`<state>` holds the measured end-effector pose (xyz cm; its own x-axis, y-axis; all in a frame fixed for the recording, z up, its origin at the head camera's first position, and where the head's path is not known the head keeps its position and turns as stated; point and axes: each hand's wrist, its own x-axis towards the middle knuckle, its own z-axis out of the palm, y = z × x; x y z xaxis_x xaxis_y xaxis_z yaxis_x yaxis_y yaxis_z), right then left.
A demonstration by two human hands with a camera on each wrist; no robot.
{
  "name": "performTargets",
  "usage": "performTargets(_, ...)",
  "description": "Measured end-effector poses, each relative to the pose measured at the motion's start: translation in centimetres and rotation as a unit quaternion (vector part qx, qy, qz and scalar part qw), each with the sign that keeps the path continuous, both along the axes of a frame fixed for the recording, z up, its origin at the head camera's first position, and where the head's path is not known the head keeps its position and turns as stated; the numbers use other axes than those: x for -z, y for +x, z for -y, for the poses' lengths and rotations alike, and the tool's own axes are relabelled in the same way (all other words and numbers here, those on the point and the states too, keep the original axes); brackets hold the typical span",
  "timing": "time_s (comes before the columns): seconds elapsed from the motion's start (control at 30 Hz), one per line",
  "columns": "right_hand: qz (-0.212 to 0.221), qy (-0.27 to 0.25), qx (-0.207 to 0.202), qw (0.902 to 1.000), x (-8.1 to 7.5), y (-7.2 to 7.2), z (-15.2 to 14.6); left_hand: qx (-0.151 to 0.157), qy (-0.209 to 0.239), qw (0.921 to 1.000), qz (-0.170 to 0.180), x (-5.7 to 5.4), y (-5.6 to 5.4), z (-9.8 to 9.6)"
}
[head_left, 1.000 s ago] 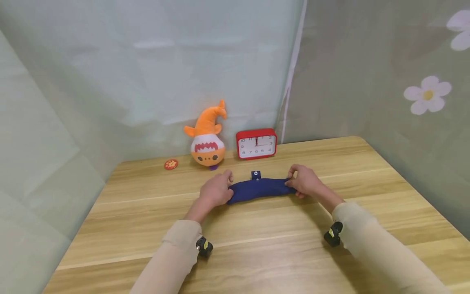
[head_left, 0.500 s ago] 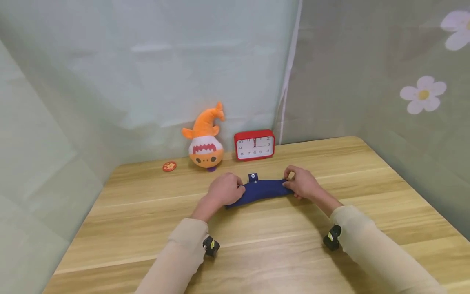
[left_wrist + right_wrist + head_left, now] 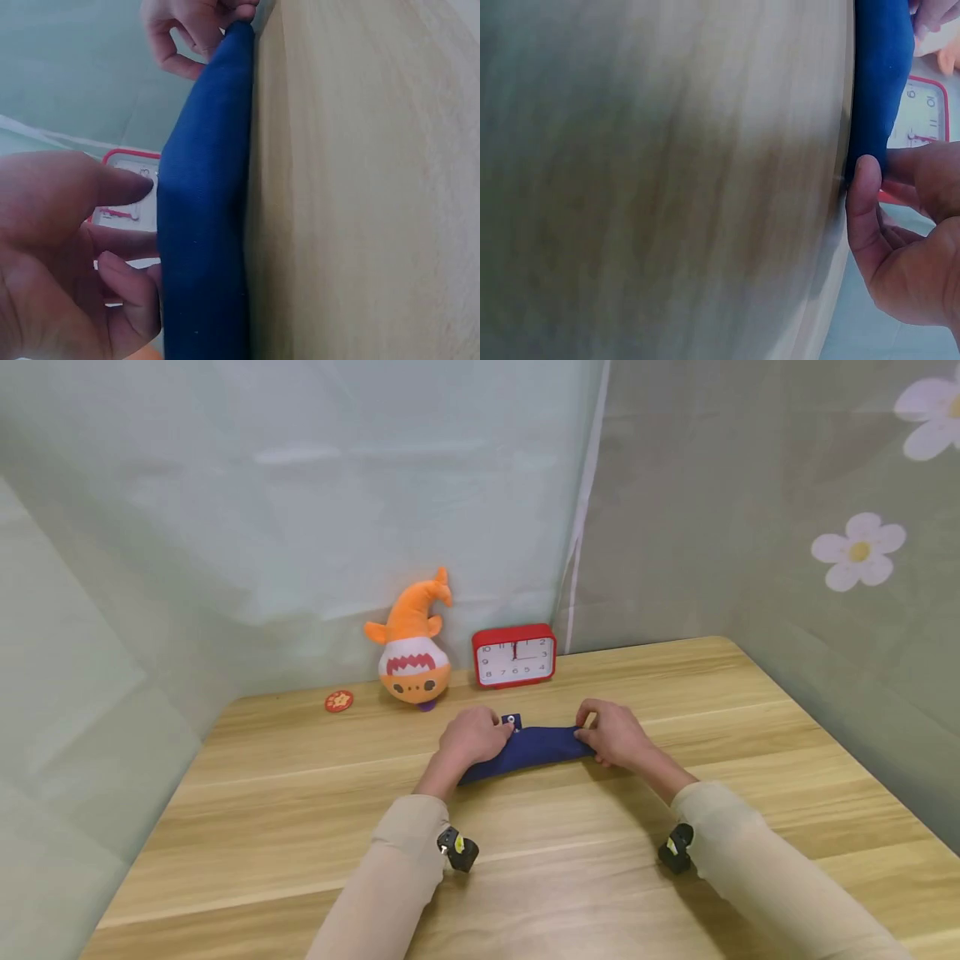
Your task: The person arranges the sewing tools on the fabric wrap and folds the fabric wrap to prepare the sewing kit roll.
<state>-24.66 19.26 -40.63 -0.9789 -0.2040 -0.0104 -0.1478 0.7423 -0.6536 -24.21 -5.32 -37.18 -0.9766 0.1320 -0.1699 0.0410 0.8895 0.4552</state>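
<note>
A long navy cloth roll (image 3: 536, 747), perhaps a folded pouch, lies across the wooden table. A small tab with a metal snap (image 3: 512, 721) sticks out from its far edge. My left hand (image 3: 474, 737) is over the roll's left part, thumb close to the tab. In the left wrist view, a gap shows between the left thumb (image 3: 124, 185) and the bent fingers beside the roll's edge. My right hand (image 3: 613, 735) pinches the roll's right end. The right wrist view shows the right thumb (image 3: 866, 191) against that end, the other fingers partly hidden behind.
Behind the roll stands a red alarm clock (image 3: 514, 657). An orange and white shark plush (image 3: 412, 647) leans against the back cloth left of it. Further left, a round red coaster-like disc (image 3: 339, 701) lies on the table (image 3: 570, 860). Cloth walls surround the back and sides.
My left hand has left the roll's left end and moved right along it to the snap tab. The right hand keeps its pinch at the right end. The head view has shifted slightly.
</note>
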Motion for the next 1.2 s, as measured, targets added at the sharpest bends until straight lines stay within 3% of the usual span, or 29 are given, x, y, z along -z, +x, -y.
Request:
performTargets(0.23, -0.018, 0.007, -0.008, 0.9998, 0.1, 0.1, 0.3, 0.02, 0.035, 0.999, 0.021, 0.1, 0.0, 0.5)
performTargets(0.33, -0.022, 0.01, -0.011, 0.9996, 0.1, 0.1, 0.5, 0.032, 0.049, 0.9983, 0.007, 0.2, 0.0, 0.6)
performTargets(0.6, -0.025, 0.019, -0.011, 0.9995, 0.1, 0.1, 0.5, 0.016, 0.133, 0.9907, -0.027, 1.0, 0.0, 0.6)
performTargets(0.73, -0.027, 0.022, -0.013, 0.9993, 0.0, 0.0, 0.4, 0.024, 0.155, 0.9865, -0.048, 1.5, 0.1, 0.5)
performTargets(0.93, -0.019, 0.029, -0.016, 0.9993, 0.0, 0.0, 0.4, 0.04, 0.193, 0.9795, -0.041, 1.7, 0.3, 0.8)
performTargets(1.07, -0.02, 0.029, -0.017, 0.9992, -0.1, 0.1, 0.4, 0.046, 0.197, 0.9787, -0.035, 1.7, 0.4, 1.1)
performTargets(1.2, -0.025, 0.029, -0.017, 0.9991, 0.0, 0.1, 0.4, 0.044, 0.187, 0.9802, -0.051, 1.9, 0.5, 1.1)
